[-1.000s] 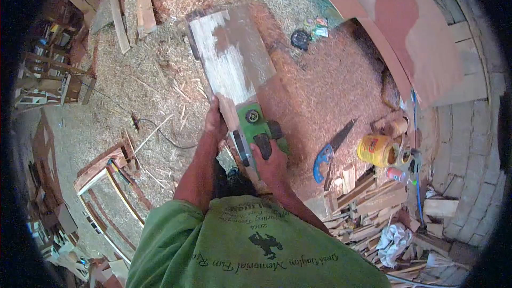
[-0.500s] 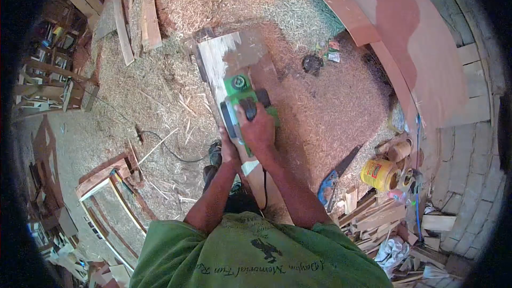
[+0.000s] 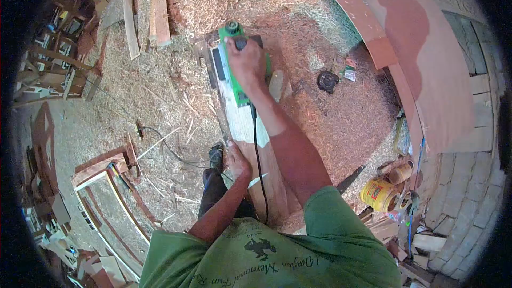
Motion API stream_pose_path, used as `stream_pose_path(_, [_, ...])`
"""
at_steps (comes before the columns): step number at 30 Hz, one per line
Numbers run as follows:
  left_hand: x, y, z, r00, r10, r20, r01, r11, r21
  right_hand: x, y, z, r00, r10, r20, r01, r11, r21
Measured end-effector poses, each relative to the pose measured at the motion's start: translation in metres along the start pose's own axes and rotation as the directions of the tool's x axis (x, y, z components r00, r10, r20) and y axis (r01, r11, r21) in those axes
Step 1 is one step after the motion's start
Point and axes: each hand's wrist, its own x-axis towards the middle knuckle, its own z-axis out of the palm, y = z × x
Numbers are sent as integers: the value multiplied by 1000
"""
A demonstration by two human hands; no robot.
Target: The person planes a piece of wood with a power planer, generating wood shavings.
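My right hand (image 3: pixel 248 65) is closed around the handle of a green electric planer (image 3: pixel 241 97), which sits on the far end of a long wooden board (image 3: pixel 241 125). A black cord (image 3: pixel 258 160) trails from the planer back along the board toward my body. Pale wood shows behind the planer, and the nearer part is browner. My left hand (image 3: pixel 239 163) grips the board's left edge, closer to me; its fingertips are partly hidden.
Wood shavings cover the ground. A handsaw (image 3: pixel 352 178), a yellow tub (image 3: pixel 376 194) and wood scraps lie right. A large curved panel (image 3: pixel 442 74) stands at upper right. At left are a wooden frame (image 3: pixel 109 202) and a cable connector (image 3: pixel 140 129); planks (image 3: pixel 160 10) lie beyond.
My right hand has pushed the planer away from me to the board's far end, and the right arm is stretched out. My left hand now sits nearer to me along the edge.
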Motion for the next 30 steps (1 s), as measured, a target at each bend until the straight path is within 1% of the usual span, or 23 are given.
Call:
stream_pose_path(1, [1,1,3,998,-49,-29,48,999,-17,11,-1,7,999,-16,-29,16,1000,5])
stream_pose_path(3, [1,-1,7,985,-151,-83,147,988,-51,31,-6,14,999,-25,20,25,1000,-16])
stream_pose_path(4, [2,-4,6,997,-61,-52,57,995,-76,37,-8,16,999,-24,45,25,999,-28])
stream_pose_path(6, [4,-11,2,993,115,10,-113,985,-128,43,-13,19,999,-27,35,27,1000,-8])
stream_pose_path(7, [2,-7,0,987,160,21,-160,986,39,38,-13,17,999,-24,32,24,1000,-7])
stream_pose_path(9, [6,-12,5,940,341,-20,-342,936,-90,10,-2,1,999,-19,42,20,1000,-13])
stream_pose_path(10, [6,-12,2,962,273,12,-272,959,-79,-7,7,-10,999,-21,41,22,1000,-17])
stream_pose_path(11, [5,-11,0,978,204,43,-201,978,-64,-36,20,-27,995,23,94,-18,999,-50])
stream_pose_path(12, [4,-12,3,967,254,-25,-254,967,-7,-75,28,-53,989,55,138,-45,996,-77])
stream_pose_path(13, [0,-8,2,976,217,-27,-217,976,2,-111,31,-78,981,80,178,-63,993,-97])
stream_pose_path(15, [-8,4,-1,987,158,-39,-157,987,25,-191,84,-112,996,-16,86,14,1000,20])
stream_pose_path(16, [-9,6,-2,986,165,-29,-164,986,38,-234,71,-161,949,171,266,-143,982,-121])
stream_pose_path(17, [-12,7,-3,985,171,-20,-169,984,56,-279,102,-175,939,265,217,-213,948,-235])
stream_pose_path(18, [-13,6,-5,984,177,-11,-175,981,79,-325,117,-196,960,233,154,-197,956,-219])
stream_pose_path(19, [-10,3,-4,984,174,-42,-170,982,84,-370,154,-215,941,275,200,-226,945,-234])
stream_pose_path(20, [-5,0,0,982,174,-69,-168,982,89,-415,165,-238,940,294,175,-266,950,-167])
stream_pose_path(22, [6,-10,6,975,204,-87,-197,977,85,-496,201,-273,886,431,169,-401,897,-187])
stream_pose_path(23, [1,-6,8,976,200,-81,-193,977,86,-529,218,-283,904,407,130,-383,907,-175])
stream_pose_path(24, [-8,2,5,978,196,-77,-189,978,92,-550,229,-287,919,384,93,-367,916,-163])
stream_pose_path(25, [-13,5,3,979,189,-76,-181,978,100,-556,232,-287,929,364,71,-343,916,-207])
stream_pose_path(26, [-5,-4,8,960,259,-104,-252,965,75,-559,234,-285,939,340,55,-317,914,-252])
stream_pose_path(27, [-4,-7,10,963,250,-105,-242,967,82,-558,237,-282,949,312,43,-286,912,-294])
stream_pose_path(30, [0,-1,9,971,210,-119,-198,975,105,-515,206,-268,960,280,-25,-271,901,-340])
